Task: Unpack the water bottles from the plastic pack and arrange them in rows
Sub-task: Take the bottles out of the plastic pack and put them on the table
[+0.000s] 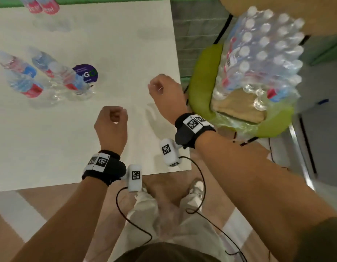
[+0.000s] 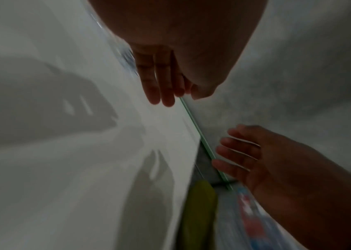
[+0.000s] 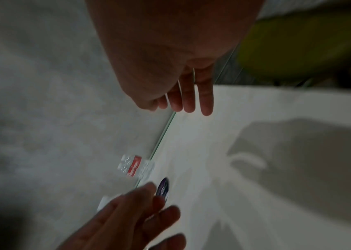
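Several clear water bottles (image 1: 69, 80) with red and blue labels stand grouped at the left of the white table (image 1: 107, 44). Two more bottles (image 1: 43, 5) stand at the far left corner. The plastic pack (image 1: 262, 53), still holding many white-capped bottles, sits on a green chair (image 1: 199, 87) to the right of the table. My left hand (image 1: 114, 118) hangs over the near middle of the table, fingers loosely bent and holding nothing. My right hand (image 1: 156, 87) hovers near the table's right edge, also empty. The wrist views show relaxed fingers (image 2: 161, 84) (image 3: 187, 98) above the tabletop.
A round purple sticker (image 1: 86, 72) lies on the table beside the bottle group. The table's right edge (image 1: 180, 76) runs close to the green chair. Wrist camera cables (image 1: 126, 214) hang in front of my legs, over the floor.
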